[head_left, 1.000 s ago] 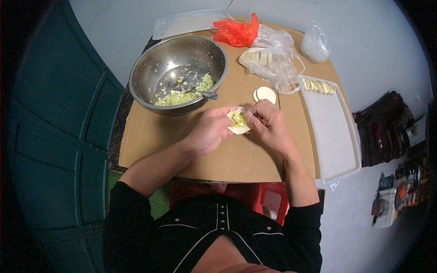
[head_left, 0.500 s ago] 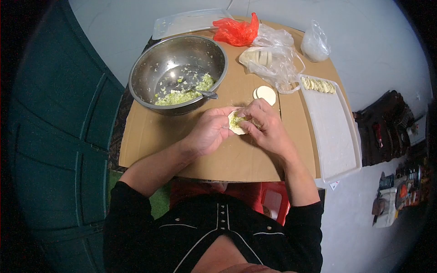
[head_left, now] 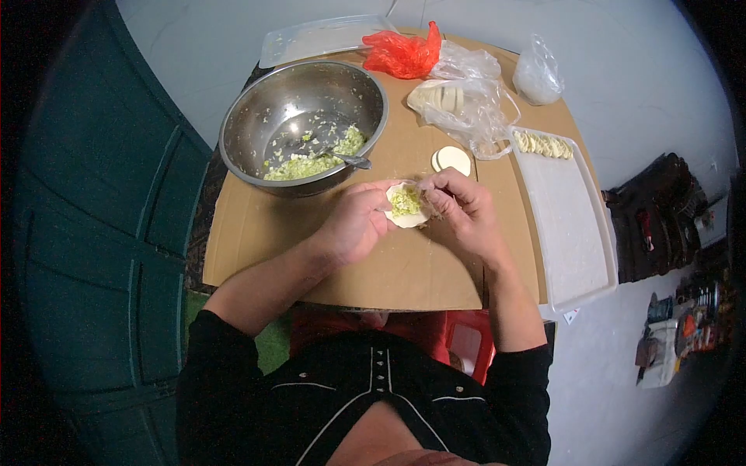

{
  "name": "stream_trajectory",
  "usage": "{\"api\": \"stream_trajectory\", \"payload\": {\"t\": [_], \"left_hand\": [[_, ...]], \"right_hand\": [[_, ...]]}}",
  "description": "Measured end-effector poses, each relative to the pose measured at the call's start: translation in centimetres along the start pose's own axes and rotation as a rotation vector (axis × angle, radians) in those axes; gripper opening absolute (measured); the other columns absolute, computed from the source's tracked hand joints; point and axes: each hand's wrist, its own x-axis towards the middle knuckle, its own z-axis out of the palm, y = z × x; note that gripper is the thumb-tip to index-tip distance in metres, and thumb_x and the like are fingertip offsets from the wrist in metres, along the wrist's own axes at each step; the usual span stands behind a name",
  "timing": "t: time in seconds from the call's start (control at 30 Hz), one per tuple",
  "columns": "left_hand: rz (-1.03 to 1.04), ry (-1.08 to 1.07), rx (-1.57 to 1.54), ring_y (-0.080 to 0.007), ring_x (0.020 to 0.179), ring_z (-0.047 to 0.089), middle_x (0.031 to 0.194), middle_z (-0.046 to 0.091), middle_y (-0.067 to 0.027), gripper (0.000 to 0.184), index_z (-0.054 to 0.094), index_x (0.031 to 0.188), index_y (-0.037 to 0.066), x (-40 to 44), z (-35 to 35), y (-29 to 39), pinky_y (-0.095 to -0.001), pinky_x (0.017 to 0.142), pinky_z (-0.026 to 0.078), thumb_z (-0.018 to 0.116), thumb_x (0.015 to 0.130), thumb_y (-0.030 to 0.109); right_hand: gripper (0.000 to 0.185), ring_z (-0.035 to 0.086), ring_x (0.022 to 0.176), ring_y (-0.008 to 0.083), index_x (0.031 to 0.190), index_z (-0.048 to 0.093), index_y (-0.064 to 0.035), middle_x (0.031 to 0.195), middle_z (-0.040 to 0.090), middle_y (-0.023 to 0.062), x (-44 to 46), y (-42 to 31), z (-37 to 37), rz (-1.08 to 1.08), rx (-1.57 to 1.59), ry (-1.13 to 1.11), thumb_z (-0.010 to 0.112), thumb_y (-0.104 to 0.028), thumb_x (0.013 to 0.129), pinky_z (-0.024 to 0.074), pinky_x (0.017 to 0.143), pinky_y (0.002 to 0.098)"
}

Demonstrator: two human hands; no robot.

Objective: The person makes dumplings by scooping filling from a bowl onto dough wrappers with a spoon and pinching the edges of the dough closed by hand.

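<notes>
A round dough wrapper (head_left: 407, 220) with chopped green filling (head_left: 404, 202) on it rests in my left hand (head_left: 356, 224), whose fingers hold its left edge. My right hand (head_left: 461, 208) is at the wrapper's right edge, thumb and forefinger pinched together; whether they grip the edge is too small to tell. Just beyond my hands, loose round wrappers (head_left: 454, 161) lie overlapping on the cardboard. To the left stands a large steel bowl (head_left: 303, 78) with more filling (head_left: 299, 167) and a spoon (head_left: 353, 161) in it.
A white tray (head_left: 571, 233) on the right holds a row of dumplings (head_left: 542, 145) at its far end. Clear plastic bags (head_left: 482, 116), one with wrappers, a red bag (head_left: 402, 53) and a knotted bag (head_left: 538, 71) lie at the back. Behind the bowl is a clear lid (head_left: 318, 39).
My right hand's fingers dipped over the filling, then drew back right to the wrapper's edge. The filling now shows more fully. My left hand has barely moved.
</notes>
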Motion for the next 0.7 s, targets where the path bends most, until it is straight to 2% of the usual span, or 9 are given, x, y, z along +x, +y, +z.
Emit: {"api": "stream_trajectory", "payload": {"t": [0.03, 0.17, 0.27, 0.33, 0.37, 0.43, 0.57, 0.63, 0.7], "left_hand": [[0.0, 0.0, 0.0, -0.0267, 0.111, 0.056, 0.119, 0.054, -0.0182, 0.039, 0.043, 0.124, -0.011, 0.0, 0.1, 0.1, -0.0391, 0.1, 0.042, 0.038, 0.088, 0.004], [0.012, 0.05, 0.017, -0.0287, 0.112, 0.055, 0.119, 0.054, -0.0201, 0.039, 0.042, 0.124, -0.013, 0.0, 0.1, 0.0, -0.0406, 0.1, 0.043, 0.04, 0.089, 0.004], [0.025, 0.099, 0.034, -0.0304, 0.112, 0.055, 0.12, 0.054, -0.0214, 0.04, 0.042, 0.124, -0.013, 0.1, -0.3, -0.1, -0.043, 0.101, 0.042, 0.042, 0.088, 0.005], [0.022, 0.112, 0.031, -0.0313, 0.113, 0.055, 0.121, 0.054, -0.0225, 0.042, 0.041, 0.125, -0.014, 0.2, -0.4, -0.1, -0.0444, 0.102, 0.041, 0.043, 0.087, 0.005], [0.032, 0.125, 0.019, -0.0317, 0.112, 0.055, 0.119, 0.054, -0.0223, 0.04, 0.042, 0.123, -0.014, 0.2, -0.3, 0.0, -0.0449, 0.099, 0.043, 0.043, 0.088, 0.003], [0.036, 0.138, 0.008, -0.0321, 0.11, 0.056, 0.118, 0.054, -0.0222, 0.037, 0.043, 0.122, -0.014, 0.2, -0.3, 0.0, -0.0453, 0.096, 0.045, 0.042, 0.088, 0.001], [0.068, 0.154, -0.015, -0.0319, 0.111, 0.056, 0.118, 0.055, -0.0221, 0.038, 0.044, 0.121, -0.013, 0.3, -0.6, 0.0, -0.0458, 0.098, 0.044, 0.044, 0.087, 0.003], [0.071, 0.157, 0.001, -0.0317, 0.111, 0.055, 0.118, 0.055, -0.022, 0.039, 0.044, 0.122, -0.013, 0.3, -0.6, -0.1, -0.0466, 0.1, 0.042, 0.044, 0.087, 0.005], [0.054, 0.165, -0.022, -0.0295, 0.109, 0.056, 0.117, 0.054, -0.0205, 0.036, 0.045, 0.121, -0.012, 0.2, -0.5, 0.0, -0.0426, 0.096, 0.045, 0.044, 0.088, 0.003]], "right_hand": [[0.013, 0.057, 0.077, 0.0141, 0.099, 0.061, 0.0002, 0.084, 0.063, 0.0067, -0.1, 0.0, 0.1, 0.108, 0.161, 0.05, 0.058, -0.009, 0.089, 0.0455, 0.068, 0.0272], [0.014, 0.056, 0.079, 0.0089, 0.099, 0.061, 0.0016, 0.085, 0.063, 0.0039, 0.1, -0.3, -0.2, 0.177, 0.321, 0.095, 0.056, -0.009, 0.091, 0.0456, 0.068, 0.0245], [0.015, 0.057, 0.075, 0.0122, 0.099, 0.061, 0.0019, 0.081, 0.063, 0.0074, 0.2, 0.2, -1.1, 0.199, 0.211, 0.167, 0.056, -0.009, 0.091, 0.0465, 0.066, 0.0271], [0.013, 0.061, 0.072, 0.0227, 0.095, 0.061, 0.0025, 0.081, 0.063, 0.0146, 0.3, 0.0, -1.8, 0.193, -0.231, 0.151, 0.058, -0.009, 0.088, 0.0475, 0.065, 0.0324], [0.013, 0.061, 0.072, 0.0227, 0.095, 0.061, 0.0025, 0.081, 0.063, 0.0146, 0.3, 0.0, -2.0, 0.195, -0.233, 0.157, 0.058, -0.009, 0.088, 0.0475, 0.065, 0.0324], [0.012, 0.061, 0.075, 0.0343, 0.091, 0.061, 0.0031, 0.084, 0.062, 0.0209, 0.3, 0.1, -2.2, 0.157, -0.453, 0.124, 0.059, -0.006, 0.083, 0.0479, 0.067, 0.0386], [0.012, 0.061, 0.081, 0.0388, 0.089, 0.061, 0.0021, 0.086, 0.063, 0.0219, 0.0, 0.7, -3.3, 0.195, -0.526, 0.076, 0.06, -0.005, 0.079, 0.048, 0.07, 0.0422], [0.014, 0.061, 0.082, 0.0379, 0.088, 0.062, 0.0008, 0.086, 0.063, 0.0216, -0.1, 0.1, -3.8, 0.168, -0.588, -0.062, 0.062, -0.008, 0.077, 0.0482, 0.071, 0.0431], [0.015, 0.061, 0.082, 0.0377, 0.088, 0.062, 0.0002, 0.086, 0.063, 0.0215, 0.1, -0.7, -3.7, 0.236, -0.594, -0.151, 0.063, -0.01, 0.077, 0.0483, 0.072, 0.0437]]}}
